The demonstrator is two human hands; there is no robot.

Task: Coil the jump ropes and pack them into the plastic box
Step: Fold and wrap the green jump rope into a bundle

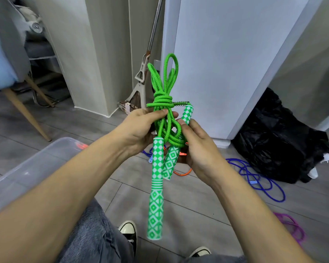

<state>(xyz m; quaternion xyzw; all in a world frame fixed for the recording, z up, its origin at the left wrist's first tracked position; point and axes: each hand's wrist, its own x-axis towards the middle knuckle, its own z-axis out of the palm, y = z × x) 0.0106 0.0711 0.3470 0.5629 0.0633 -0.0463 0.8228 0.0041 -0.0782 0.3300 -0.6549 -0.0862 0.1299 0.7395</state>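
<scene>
A bright green jump rope (162,99) is bundled into loops with several turns wrapped round its middle, held up in front of me. My left hand (141,128) pinches the bundle just below the wrap. My right hand (198,147) grips the lower loops and one green-and-white patterned handle. The other handle (156,190) hangs straight down, free. The clear plastic box (27,168) sits on the floor at the lower left, with something orange showing at its far corner.
A blue jump rope (262,179), an orange rope (182,173) and a purple rope (291,226) lie on the grey floor. A black plastic bag (277,141) is at the right, a chair (6,73) at the left, a mop (142,76) against the wall.
</scene>
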